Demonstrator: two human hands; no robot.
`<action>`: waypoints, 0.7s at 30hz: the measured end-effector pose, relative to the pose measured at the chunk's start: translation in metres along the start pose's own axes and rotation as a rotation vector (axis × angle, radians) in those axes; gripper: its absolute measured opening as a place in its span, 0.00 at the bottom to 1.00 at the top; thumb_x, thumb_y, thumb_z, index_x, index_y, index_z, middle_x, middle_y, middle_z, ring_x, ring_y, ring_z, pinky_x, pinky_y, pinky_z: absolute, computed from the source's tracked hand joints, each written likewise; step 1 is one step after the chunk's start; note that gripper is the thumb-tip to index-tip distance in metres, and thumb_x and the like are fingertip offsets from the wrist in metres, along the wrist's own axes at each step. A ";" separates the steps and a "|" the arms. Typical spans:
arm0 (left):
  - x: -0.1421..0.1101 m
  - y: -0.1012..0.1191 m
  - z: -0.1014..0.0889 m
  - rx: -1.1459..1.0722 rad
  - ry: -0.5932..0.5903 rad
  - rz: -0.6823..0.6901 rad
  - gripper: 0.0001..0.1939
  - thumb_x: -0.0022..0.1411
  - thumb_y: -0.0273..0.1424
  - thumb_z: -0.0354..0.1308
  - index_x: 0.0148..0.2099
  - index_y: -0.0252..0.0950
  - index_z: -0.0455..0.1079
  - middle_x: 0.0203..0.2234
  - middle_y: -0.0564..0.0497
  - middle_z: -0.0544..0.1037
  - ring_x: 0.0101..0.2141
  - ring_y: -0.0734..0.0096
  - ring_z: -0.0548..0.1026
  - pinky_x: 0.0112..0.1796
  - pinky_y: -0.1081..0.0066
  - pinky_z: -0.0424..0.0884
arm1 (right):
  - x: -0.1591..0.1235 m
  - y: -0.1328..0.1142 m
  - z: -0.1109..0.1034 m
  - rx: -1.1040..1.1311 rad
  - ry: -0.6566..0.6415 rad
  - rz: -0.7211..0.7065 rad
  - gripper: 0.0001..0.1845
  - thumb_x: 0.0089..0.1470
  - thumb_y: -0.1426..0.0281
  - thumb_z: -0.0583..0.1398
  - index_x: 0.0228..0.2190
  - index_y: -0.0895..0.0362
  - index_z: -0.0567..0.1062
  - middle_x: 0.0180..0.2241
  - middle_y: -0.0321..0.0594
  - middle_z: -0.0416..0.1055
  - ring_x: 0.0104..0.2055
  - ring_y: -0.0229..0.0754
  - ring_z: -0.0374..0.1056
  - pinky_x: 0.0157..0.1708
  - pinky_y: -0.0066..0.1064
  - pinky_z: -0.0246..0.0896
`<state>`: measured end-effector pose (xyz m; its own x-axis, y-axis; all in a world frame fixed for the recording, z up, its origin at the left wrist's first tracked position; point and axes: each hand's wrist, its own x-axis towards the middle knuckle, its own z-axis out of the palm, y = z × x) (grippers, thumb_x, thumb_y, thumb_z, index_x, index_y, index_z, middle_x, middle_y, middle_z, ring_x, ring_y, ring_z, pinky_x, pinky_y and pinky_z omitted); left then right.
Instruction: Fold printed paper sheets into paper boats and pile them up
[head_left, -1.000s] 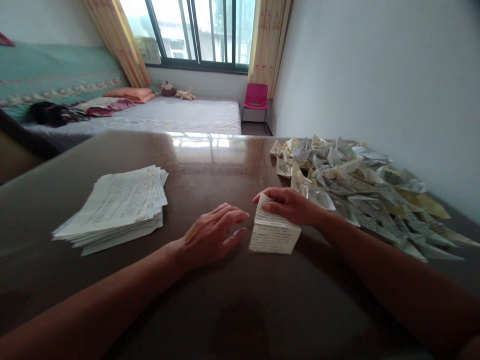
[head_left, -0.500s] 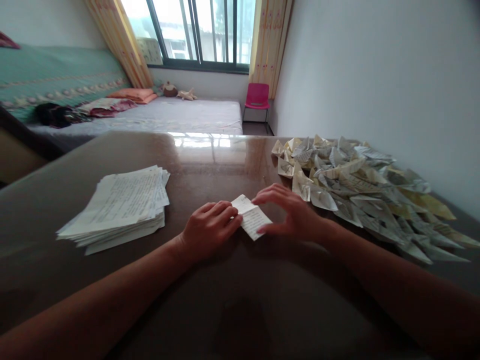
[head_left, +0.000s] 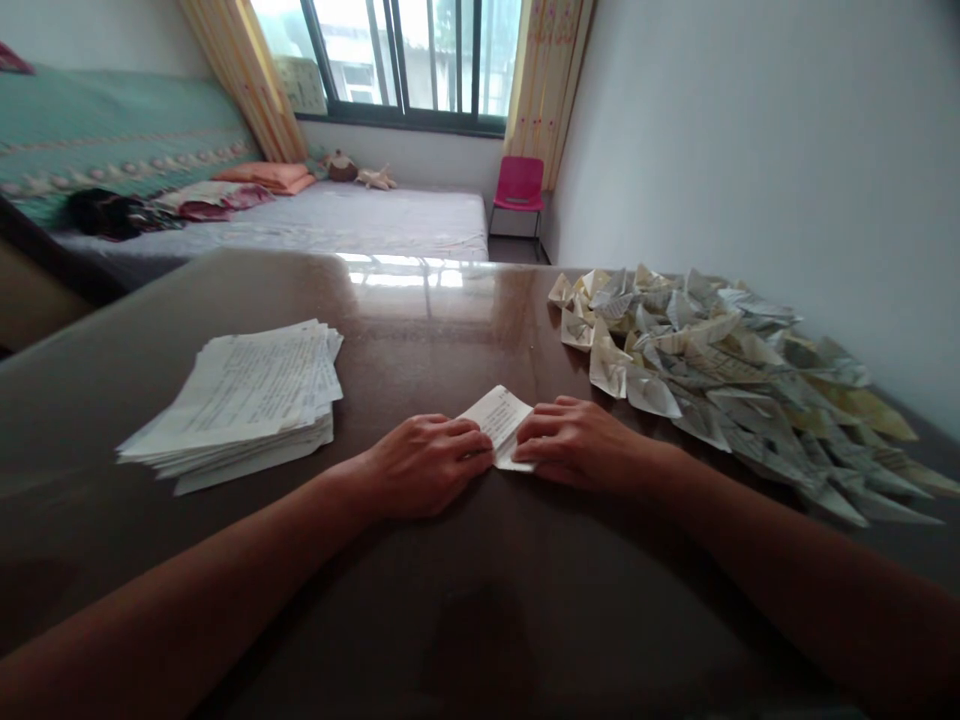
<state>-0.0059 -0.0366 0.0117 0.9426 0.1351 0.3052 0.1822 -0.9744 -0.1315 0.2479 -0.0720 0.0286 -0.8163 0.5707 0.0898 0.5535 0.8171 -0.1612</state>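
Note:
A small folded piece of printed paper (head_left: 496,415) lies on the brown glossy table (head_left: 420,350) between my two hands. My left hand (head_left: 431,460) is closed, its fingertips pinching the paper's lower left edge. From the other side my right hand (head_left: 574,440) grips the right edge, fingers bent over the paper and the thumb low beside them. A crease runs through the paper near the right fingertips. Parts of the paper's left and right sides are hidden under the fingers.
To the left sits a stack of printed sheets (head_left: 232,395). A heap of folded paper boats (head_left: 697,350) covers the table's right side, by the white wall (head_left: 750,150). Beyond the table are a bed (head_left: 390,220) and a pink chair (head_left: 519,185).
My right hand has closed from a wide, spread grasp onto the paper's right side. The paper has turned slightly and its right part is bent up. The camera view has shifted a little.

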 end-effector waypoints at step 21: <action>-0.001 -0.003 -0.003 -0.017 -0.107 -0.042 0.12 0.65 0.29 0.48 0.45 0.38 0.71 0.37 0.50 0.76 0.37 0.68 0.73 0.33 0.69 0.69 | 0.007 0.002 0.020 0.047 0.017 0.600 0.16 0.56 0.57 0.57 0.25 0.55 0.72 0.27 0.35 0.72 0.27 0.35 0.62 0.25 0.27 0.41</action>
<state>-0.0084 -0.0346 0.0140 0.9588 0.1938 0.2078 0.2187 -0.9702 -0.1045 0.2401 -0.0684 0.0097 -0.3606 0.9326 -0.0148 0.9086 0.3476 -0.2316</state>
